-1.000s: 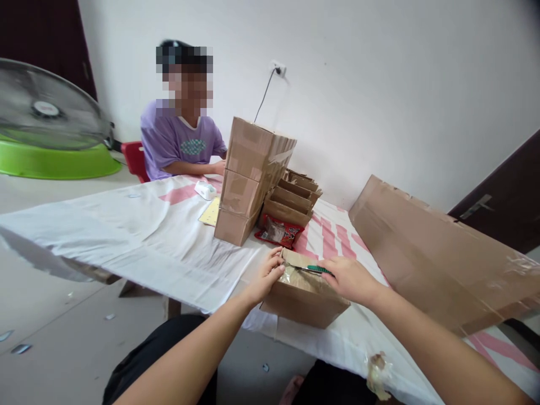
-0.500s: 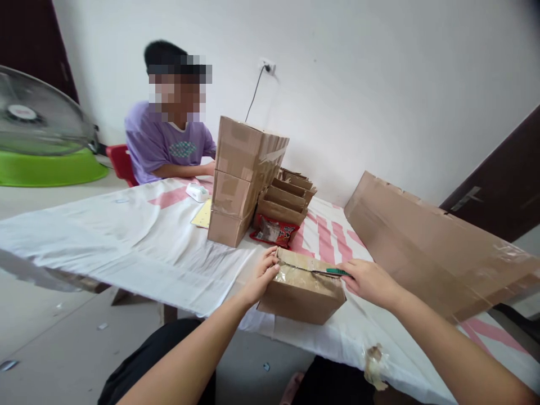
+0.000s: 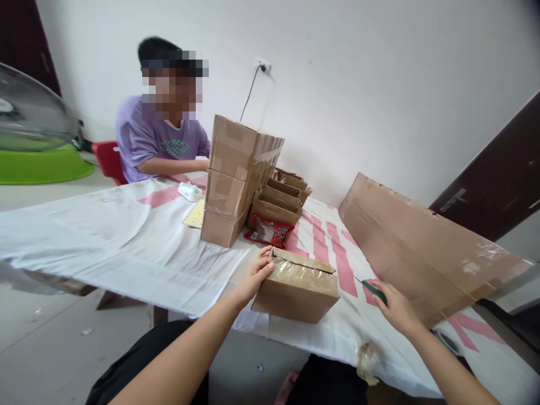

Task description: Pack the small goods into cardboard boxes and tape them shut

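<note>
A small cardboard box (image 3: 297, 298) lies near the table's front edge, its taped top slit along the seam and gaping slightly. My left hand (image 3: 256, 275) grips its left end, fingers over the upper corner. To the right of the box, apart from it, my right hand (image 3: 394, 306) is closed around a green-handled box cutter (image 3: 373, 289), its thin blade pointing left and away from me. Just behind the box is a red printed packet (image 3: 270, 230), lying against several open cardboard boxes (image 3: 278, 202).
Taped boxes (image 3: 223, 185) form a tall stack left of the packet. A large cardboard carton (image 3: 422, 242) stands on the right. Across the cloth-covered table (image 3: 169, 242) sits a person in purple (image 3: 160, 140), near a white object (image 3: 189, 192). A fan (image 3: 34, 112) stands far left.
My right hand has drawn the box cutter off the box, to the right. The slit now runs to the right end of the top. My left hand still holds the box.
</note>
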Tool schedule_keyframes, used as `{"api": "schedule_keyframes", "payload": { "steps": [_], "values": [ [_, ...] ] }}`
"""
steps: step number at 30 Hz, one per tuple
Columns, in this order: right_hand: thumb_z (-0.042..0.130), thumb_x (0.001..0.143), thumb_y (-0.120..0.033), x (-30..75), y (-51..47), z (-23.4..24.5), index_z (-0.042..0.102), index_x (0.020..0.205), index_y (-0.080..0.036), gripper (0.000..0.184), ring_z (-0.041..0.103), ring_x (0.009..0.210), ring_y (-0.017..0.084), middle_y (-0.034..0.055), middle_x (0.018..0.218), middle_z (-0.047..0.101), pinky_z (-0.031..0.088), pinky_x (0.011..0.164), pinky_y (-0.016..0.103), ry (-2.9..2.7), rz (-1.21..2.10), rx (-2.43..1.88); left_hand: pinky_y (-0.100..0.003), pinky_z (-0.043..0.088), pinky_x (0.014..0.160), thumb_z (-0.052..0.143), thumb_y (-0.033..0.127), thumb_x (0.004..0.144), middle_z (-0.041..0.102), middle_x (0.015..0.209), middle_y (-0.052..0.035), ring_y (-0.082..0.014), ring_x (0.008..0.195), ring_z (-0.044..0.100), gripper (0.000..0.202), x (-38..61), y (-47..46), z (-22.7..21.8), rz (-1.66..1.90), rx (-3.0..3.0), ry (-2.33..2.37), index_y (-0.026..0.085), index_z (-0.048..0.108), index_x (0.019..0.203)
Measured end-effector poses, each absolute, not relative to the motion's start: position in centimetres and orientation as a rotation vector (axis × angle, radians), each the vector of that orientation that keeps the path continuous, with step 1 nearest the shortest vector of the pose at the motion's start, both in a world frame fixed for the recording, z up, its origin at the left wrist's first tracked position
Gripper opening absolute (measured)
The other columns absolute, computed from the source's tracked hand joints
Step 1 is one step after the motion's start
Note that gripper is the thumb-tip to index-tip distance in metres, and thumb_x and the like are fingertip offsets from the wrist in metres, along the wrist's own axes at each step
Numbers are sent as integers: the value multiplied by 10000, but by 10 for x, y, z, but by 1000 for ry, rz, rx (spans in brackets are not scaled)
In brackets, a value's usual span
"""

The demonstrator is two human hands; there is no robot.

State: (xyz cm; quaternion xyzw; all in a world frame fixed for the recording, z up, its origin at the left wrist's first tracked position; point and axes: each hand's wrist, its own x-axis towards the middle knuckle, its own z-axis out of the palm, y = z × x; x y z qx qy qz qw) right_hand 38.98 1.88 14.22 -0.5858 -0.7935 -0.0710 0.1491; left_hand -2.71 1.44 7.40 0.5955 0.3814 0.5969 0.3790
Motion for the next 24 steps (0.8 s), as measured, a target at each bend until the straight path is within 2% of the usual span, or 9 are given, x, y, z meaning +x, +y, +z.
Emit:
{"api": "schedule_keyframes", "payload": {
  "steps": [6,10,13,16,20,24],
  "values": [
    [507,746,-310,434,9,48,627,1066,-217,355,653,938,265,97,1054,671,500,829,383,-2199,108,-1909,-454,231,1122,528,535,816,359,1440,-95,-282,1360,288,370,-29,12,73,1503,1436,921,183,627,755],
    [535,708,-226,437,3,30,629,1075,-219,379,643,956,263,90,1021,668,475,863,376,-2235,171,-1951,-449,198,1133,547,524,816,323,1471,-79,-279,1388,228,359,-30,11,75,1480,1434,867,183,634,748],
    [556,699,-201,434,3,37,639,1064,-198,374,649,918,259,88,970,671,481,834,368,-2294,208,-1951,-446,198,1132,550,509,820,321,1472,-82,-275,1405,186,345,-31,10,77,1462,1453,841,181,625,744],
    [579,701,-204,426,8,52,660,1008,-194,318,648,891,257,83,927,674,488,818,367,-2354,171,-1958,-459,232,1116,549,505,815,317,1474,-89,-284,1386,239,343,-32,9,77,1454,1459,869,180,591,714],
    [476,822,-246,399,19,82,657,985,-184,252,604,998,271,115,1014,664,455,892,412,-2307,-112,-1765,-470,251,1105,515,496,826,341,1454,-111,-282,1377,259,337,-30,10,77,1471,1532,930,182,588,727],
    [420,885,-310,343,25,125,623,1017,-183,273,584,1013,251,109,1032,649,452,905,424,-2269,-172,-1478,-458,261,1104,494,483,834,401,1405,-126,-274,1388,229,326,-29,11,78,1480,1589,955,185,600,756]
  ]
}}
